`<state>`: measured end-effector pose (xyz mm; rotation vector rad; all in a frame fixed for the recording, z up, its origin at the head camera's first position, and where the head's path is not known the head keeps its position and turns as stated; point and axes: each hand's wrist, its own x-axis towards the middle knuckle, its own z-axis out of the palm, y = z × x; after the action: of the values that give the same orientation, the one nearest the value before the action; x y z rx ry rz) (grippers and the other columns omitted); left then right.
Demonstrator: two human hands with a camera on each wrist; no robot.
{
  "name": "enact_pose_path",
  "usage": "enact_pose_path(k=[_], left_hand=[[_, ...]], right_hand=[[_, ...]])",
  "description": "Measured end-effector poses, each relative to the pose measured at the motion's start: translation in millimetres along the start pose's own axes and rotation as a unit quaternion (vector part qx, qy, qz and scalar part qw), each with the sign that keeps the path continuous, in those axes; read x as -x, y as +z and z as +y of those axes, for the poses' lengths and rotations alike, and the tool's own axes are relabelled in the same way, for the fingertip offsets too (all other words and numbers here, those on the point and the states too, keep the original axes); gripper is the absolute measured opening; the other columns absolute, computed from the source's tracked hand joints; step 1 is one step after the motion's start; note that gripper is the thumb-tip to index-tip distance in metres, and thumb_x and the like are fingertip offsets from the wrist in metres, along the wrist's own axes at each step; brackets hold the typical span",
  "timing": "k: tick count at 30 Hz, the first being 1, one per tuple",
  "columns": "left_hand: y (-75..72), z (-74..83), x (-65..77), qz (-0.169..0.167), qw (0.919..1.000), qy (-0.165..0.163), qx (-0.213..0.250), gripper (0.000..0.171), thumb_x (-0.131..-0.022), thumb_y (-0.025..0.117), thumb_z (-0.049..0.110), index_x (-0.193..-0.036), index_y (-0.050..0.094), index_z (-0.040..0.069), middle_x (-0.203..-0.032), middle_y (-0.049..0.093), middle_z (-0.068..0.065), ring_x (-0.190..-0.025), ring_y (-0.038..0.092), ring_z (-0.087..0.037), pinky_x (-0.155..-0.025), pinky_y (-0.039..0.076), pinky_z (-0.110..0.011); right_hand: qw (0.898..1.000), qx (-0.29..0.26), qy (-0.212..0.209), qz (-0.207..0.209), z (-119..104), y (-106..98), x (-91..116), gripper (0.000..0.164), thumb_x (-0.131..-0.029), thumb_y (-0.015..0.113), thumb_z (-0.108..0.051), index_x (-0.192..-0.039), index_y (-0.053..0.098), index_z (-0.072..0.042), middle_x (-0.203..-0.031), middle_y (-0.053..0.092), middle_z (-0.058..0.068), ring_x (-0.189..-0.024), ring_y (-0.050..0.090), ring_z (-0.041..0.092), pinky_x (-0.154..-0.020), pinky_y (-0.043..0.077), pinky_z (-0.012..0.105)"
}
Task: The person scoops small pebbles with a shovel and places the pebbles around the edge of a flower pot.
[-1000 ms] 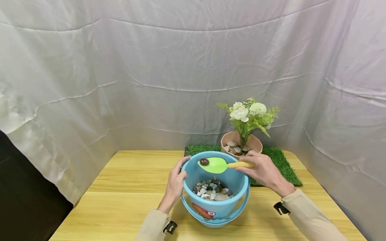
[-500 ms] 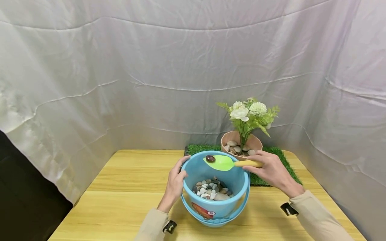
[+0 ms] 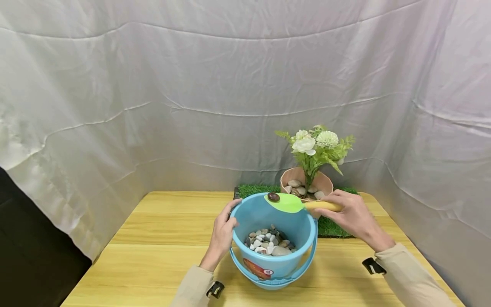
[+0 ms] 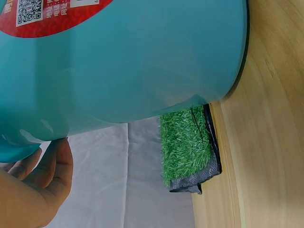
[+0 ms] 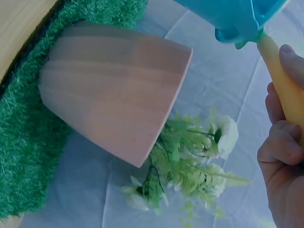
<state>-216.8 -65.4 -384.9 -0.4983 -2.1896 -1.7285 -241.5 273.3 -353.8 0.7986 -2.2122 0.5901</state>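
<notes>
My right hand (image 3: 350, 215) grips the yellow handle of a small green toy shovel (image 3: 289, 204). On the shovel's tip sits one dark reddish-brown pebble (image 3: 273, 197). The blade is over the far right part of a light blue bucket (image 3: 274, 269), at rim height. Inside the bucket lie many small mixed pebbles (image 3: 268, 243). My left hand (image 3: 222, 230) holds the bucket's left rim, thumb inside and fingers outside; in the left wrist view those fingers (image 4: 59, 166) curl against its wall.
Behind the bucket, a pink flowerpot (image 3: 326, 183) with larger stones and white artificial flowers (image 3: 314, 145) stands on an artificial grass mat (image 3: 333, 228). The bucket's handle hangs down in front. A wooden table (image 3: 165, 238) lies beneath, with grey curtains (image 3: 215, 140) around it.
The right hand has moved right and slightly away with the shovel, the pebble still on its tip. The left hand and the bucket have stayed in place.
</notes>
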Motion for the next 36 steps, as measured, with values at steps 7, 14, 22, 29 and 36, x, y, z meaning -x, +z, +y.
enact_pose_path(k=[7, 14, 22, 29, 36], left_hand=[[-1.0, -9.5, -2.8, -0.005, 0.9999, 0.0, 0.009, 0.056, -0.077, 0.037, -0.007, -0.129, 0.048, 0.011, -0.128, 0.05, -0.014, -0.112, 0.049, -0.029, -0.088, 0.038, -0.045], [0.3, -35.3, -8.5, -0.001, 1.0, 0.001, 0.007, 0.058, -0.078, 0.038, -0.005, -0.131, 0.048, 0.018, -0.129, 0.05, -0.005, -0.113, 0.048, -0.024, -0.089, 0.039, -0.045], [2.0, -38.7, -7.6, 0.006, 0.9998, 0.017, -0.003, 0.058, -0.076, 0.037, 0.0, -0.131, 0.047, 0.015, -0.127, 0.051, 0.0, -0.112, 0.049, -0.021, -0.087, 0.04, -0.044], [2.3, -38.6, -7.8, 0.008, 0.9999, 0.013, -0.001, 0.058, -0.076, 0.037, 0.001, -0.131, 0.048, 0.017, -0.126, 0.051, 0.001, -0.111, 0.049, -0.019, -0.087, 0.041, -0.043], [2.4, -40.3, -8.0, 0.006, 0.9999, 0.016, 0.001, 0.058, -0.076, 0.038, -0.001, -0.131, 0.048, 0.017, -0.127, 0.05, -0.001, -0.112, 0.049, -0.022, -0.087, 0.04, -0.044]], right_hand=[[0.999, 0.023, -0.002, 0.039, 9.6, -10.7, -4.0, 0.023, -0.064, 0.08, -0.021, -0.084, 0.072, -0.017, -0.074, 0.056, -0.011, -0.056, 0.042, 0.0, -0.052, 0.033, 0.013], [0.996, 0.071, 0.028, 0.04, 17.3, -18.8, -5.8, 0.023, -0.065, 0.08, -0.023, -0.083, 0.072, -0.012, -0.07, 0.056, -0.008, -0.054, 0.042, 0.003, -0.049, 0.035, 0.021], [0.991, 0.104, 0.078, 0.02, 29.9, -24.6, 0.1, 0.024, -0.068, 0.077, -0.028, -0.081, 0.073, -0.009, -0.066, 0.057, -0.005, -0.05, 0.042, 0.006, -0.048, 0.035, 0.027], [0.983, 0.093, 0.156, -0.015, 37.3, -27.4, 8.1, 0.034, -0.074, 0.071, -0.038, -0.083, 0.072, -0.006, -0.069, 0.062, 0.003, -0.048, 0.043, 0.01, -0.047, 0.034, 0.028], [0.975, 0.084, 0.206, -0.022, 41.2, -25.8, 14.4, 0.04, -0.075, 0.068, -0.044, -0.085, 0.073, -0.005, -0.07, 0.064, 0.005, -0.047, 0.043, 0.012, -0.047, 0.033, 0.029]])
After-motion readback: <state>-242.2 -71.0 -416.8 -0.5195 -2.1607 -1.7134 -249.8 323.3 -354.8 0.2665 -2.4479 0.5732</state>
